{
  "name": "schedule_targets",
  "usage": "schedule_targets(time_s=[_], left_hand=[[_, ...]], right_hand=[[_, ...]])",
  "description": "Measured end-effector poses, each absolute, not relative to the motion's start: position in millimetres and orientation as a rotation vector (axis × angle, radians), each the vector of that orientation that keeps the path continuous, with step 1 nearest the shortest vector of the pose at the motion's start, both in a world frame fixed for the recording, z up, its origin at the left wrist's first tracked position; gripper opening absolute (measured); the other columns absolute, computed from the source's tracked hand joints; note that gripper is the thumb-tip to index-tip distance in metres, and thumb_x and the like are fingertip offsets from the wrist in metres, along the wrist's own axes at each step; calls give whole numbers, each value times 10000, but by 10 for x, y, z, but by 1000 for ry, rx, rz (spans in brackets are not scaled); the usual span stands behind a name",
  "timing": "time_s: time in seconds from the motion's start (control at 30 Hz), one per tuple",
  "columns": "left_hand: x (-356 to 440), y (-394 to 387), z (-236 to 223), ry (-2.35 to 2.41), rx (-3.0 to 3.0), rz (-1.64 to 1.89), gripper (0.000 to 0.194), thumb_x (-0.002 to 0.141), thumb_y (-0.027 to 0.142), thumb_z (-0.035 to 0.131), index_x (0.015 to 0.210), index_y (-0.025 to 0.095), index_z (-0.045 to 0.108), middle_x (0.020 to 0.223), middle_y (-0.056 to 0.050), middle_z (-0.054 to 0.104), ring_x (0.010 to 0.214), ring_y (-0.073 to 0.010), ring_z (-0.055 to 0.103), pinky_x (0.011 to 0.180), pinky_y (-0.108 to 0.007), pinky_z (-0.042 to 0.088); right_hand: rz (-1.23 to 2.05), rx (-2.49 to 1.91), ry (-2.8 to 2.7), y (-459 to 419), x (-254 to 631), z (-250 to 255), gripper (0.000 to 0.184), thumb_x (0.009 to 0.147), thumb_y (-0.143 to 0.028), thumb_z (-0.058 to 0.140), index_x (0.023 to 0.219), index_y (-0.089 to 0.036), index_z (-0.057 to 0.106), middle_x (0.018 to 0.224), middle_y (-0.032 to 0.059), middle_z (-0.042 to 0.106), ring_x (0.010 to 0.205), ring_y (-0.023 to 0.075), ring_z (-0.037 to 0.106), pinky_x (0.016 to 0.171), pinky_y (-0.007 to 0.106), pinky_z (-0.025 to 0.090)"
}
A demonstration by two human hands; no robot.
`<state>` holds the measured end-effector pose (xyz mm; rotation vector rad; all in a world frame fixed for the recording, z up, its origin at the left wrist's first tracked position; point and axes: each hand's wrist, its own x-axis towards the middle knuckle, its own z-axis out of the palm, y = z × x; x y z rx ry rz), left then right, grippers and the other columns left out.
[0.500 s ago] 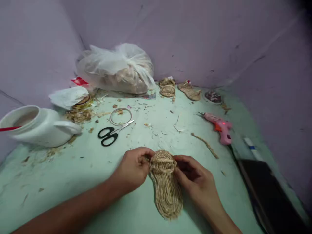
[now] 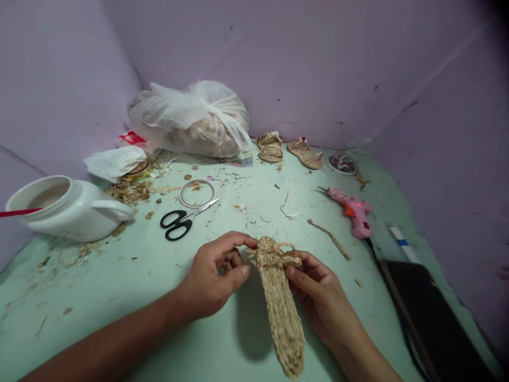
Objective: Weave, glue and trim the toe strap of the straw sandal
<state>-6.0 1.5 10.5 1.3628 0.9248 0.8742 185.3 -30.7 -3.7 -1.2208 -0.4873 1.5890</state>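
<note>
green table [image 2: 119, 276], two hands, one straw sandal [image 2: 278, 297]

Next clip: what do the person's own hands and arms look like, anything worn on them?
Both are bare: the left hand and right hand show no gloves, rings, watch or bracelets, and both forearms are uncovered to the frame edge, no sleeve showing. Fingernails are short and unpainted.

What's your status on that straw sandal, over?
Right hand holding woven straw sandal tilted on edge. Left hand beside the toe strap, fingers open. Scissors lie beyond, clear.
</note>
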Motion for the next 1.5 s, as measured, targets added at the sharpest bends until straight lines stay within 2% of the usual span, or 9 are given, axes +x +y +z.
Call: schedule_targets(time_s=[0.13,0.3,0.4,0.63,0.8,0.93,1.1,1.27,1.5], left_hand=[[-36,19,93,880,1276,863,296,735,205,593,1027,174,556,790,-23,556,624,-95,472,541,-221,389],[17,49,103,901,1072,793,364,716,243,627,1036,123,504,653,-12,568,584,-108,517,500,-215,420],[33,76,91,887,1014,812,389,695,228,653,1030,115,489,650,-9,581,539,-92,526,488,-208,434],[51,102,-9,926,899,903,418,647,225,710,1000,167,495,958,-42,579,520,-65,556,464,-214,452],[103,63,78,1186,930,831,253,635,268,707,775,140,540,677,7,585,551,-83,543,493,-194,436],[121,45,166,1276,969,765,271,554,217,722,775,132,590,674,2,607,632,-103,561,586,-206,453],[32,161,166,1241,989,698,234,552,206,700,758,133,616,646,-1,610,598,-97,545,556,-204,429],[-65,241,143,1207,979,663,255,554,242,721,772,135,646,672,-18,634,578,-107,551,524,-217,428],[-66,231,143,1244,986,699,228,566,256,717,751,131,668,636,-14,634,549,-102,535,495,-210,422]], right_hand=[[1514,-1260,-536,-312,1841,-56,284,563,-269,813,778,-187,645,740,-9,642,654,107,576,595,207,452],[1372,-1287,-633,-322,1812,-90,256,596,-262,794,790,-194,641,694,-20,640,624,92,566,595,203,469],[1327,-1266,-663,-339,1794,-74,245,615,-253,779,796,-195,624,647,-25,630,590,94,560,570,213,480],[1264,-1255,-666,-338,1788,-8,273,618,-252,769,821,-191,598,665,-14,636,601,107,577,560,227,498],[1161,-1282,-543,-316,1755,-22,291,621,-247,762,825,-195,562,677,-13,626,597,116,582,573,252,502],[1204,-1252,-498,-349,1722,-60,324,622,-251,758,820,-208,505,637,-45,590,563,105,563,571,255,501],[1284,-1501,-798,-425,1921,-36,359,572,-261,782,809,-197,520,629,-34,571,505,97,510,457,215,444],[1033,-1583,-928,-321,2234,80,274,659,-333,725,852,-205,578,839,37,604,670,140,562,574,255,479],[998,-1435,-988,-88,2211,115,164,739,-317,667,871,-235,616,931,28,602,852,175,555,752,321,472]])
